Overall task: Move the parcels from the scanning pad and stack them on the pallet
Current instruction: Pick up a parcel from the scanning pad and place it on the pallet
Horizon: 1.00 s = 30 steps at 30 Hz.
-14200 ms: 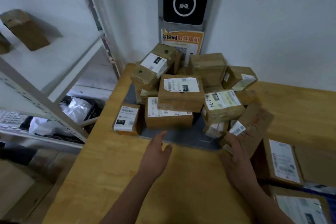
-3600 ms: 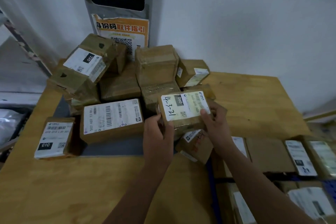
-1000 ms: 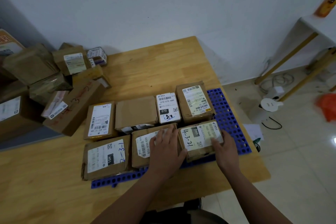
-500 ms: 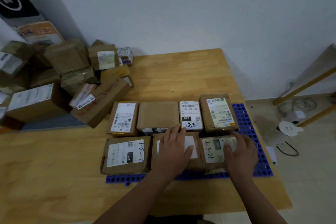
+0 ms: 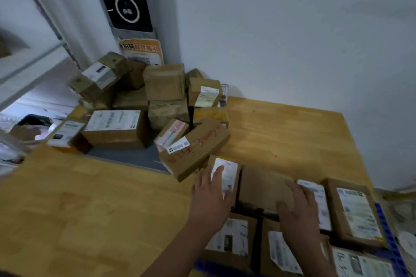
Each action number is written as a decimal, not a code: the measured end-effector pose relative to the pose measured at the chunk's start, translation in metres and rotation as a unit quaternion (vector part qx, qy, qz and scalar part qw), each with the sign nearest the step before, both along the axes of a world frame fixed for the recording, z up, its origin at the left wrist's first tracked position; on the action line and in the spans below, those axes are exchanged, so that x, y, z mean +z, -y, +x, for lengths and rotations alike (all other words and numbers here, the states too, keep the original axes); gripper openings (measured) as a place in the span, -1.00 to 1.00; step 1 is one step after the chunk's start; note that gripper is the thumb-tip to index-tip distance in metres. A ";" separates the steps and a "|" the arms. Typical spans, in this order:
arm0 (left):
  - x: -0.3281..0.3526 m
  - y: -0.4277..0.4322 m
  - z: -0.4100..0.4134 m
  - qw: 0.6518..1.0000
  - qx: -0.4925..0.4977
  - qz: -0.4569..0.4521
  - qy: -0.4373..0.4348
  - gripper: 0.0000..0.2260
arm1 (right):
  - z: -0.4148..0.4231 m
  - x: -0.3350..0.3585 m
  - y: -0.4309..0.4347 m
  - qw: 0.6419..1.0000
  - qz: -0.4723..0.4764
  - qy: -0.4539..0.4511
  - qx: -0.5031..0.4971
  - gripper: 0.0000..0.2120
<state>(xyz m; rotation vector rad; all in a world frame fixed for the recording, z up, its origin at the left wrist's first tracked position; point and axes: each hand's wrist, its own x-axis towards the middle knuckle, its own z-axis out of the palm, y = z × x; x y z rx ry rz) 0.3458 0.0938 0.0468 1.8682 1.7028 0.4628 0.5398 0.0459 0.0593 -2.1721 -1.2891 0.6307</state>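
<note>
One red-scrawled parcel beside left hand; white labels blurred.

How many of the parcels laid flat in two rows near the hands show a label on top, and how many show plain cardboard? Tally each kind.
Parcels with a label on top: 6
Plain cardboard parcel: 1
Total: 7

- You're facing brown, white-labelled parcels.
- One parcel is showing red handwriting.
- The scanning pad is showing grey, the pallet blue.
- The table is showing yellow wood grain.
</note>
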 end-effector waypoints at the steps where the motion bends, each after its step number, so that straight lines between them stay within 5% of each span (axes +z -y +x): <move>1: 0.000 -0.007 -0.016 1.000 0.009 0.002 -0.005 -0.48 | -0.017 0.003 -0.011 1.000 -0.008 -0.008 0.010 -0.58; 9: -0.029 -0.070 -0.123 0.999 0.040 -0.002 -0.031 -0.45 | -0.148 -0.005 -0.090 0.988 -0.086 -0.117 0.060 -0.54; 16: -0.050 -0.120 -0.136 0.991 -0.056 -0.040 -0.115 -0.36 | -0.202 -0.024 -0.132 0.955 -0.135 -0.263 -0.001 -0.69; 23: -0.061 -0.143 -0.141 0.995 -0.034 -0.067 -0.069 -0.33 | -0.222 -0.036 -0.144 0.941 -0.131 -0.308 -0.058 -0.52; 30: -0.060 -0.128 -0.141 0.995 0.044 -0.049 0.070 -0.30 | -0.229 -0.035 -0.138 0.946 -0.082 -0.308 -0.065 -0.37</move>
